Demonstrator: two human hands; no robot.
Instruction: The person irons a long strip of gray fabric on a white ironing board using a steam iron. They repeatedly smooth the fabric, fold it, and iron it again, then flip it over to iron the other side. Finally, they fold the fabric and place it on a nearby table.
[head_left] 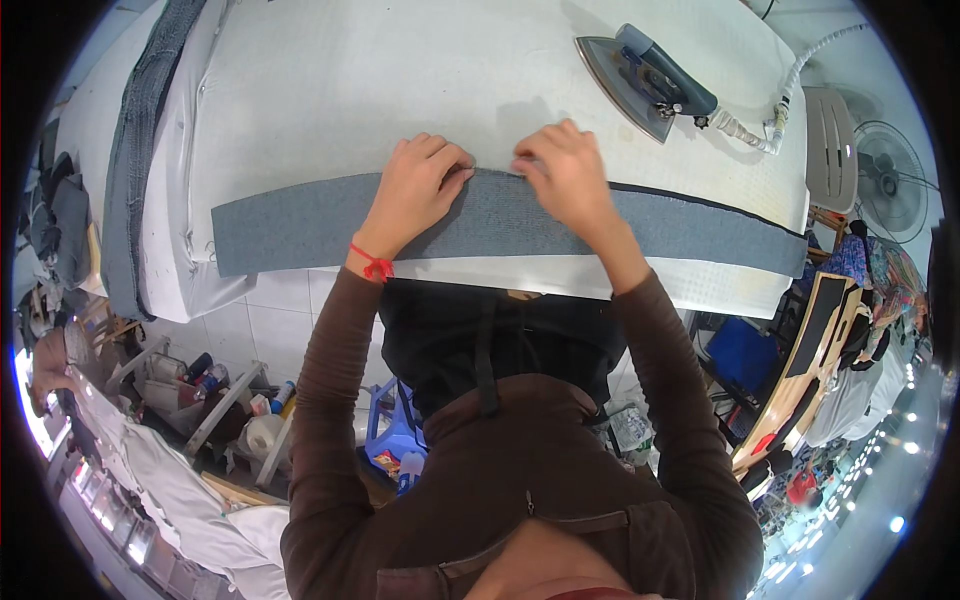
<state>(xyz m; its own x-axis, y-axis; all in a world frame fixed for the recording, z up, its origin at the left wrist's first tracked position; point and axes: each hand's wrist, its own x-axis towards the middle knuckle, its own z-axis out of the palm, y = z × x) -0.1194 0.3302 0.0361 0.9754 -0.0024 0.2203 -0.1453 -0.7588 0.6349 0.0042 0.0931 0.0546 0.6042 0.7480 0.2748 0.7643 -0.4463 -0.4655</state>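
A long strip of grey-blue fabric (310,228) lies across the near edge of the white padded ironing table (380,80). A dark edge runs along its far side, to the right of my hands. My left hand (422,190), with a red string at the wrist, pinches the strip's far edge between thumb and fingers near the middle. A short way to the right, my right hand (567,178) has its thumb and fingers drawn together at the same edge. A steam iron (655,82) rests on its side at the far right, apart from both hands.
A wrapped hose (750,135) runs from the iron to the upper right. Folded grey fabric (145,150) hangs over the table's left end. A fan (890,180) and a beige chair (830,150) stand beyond the right side. A blue stool (395,425) is below.
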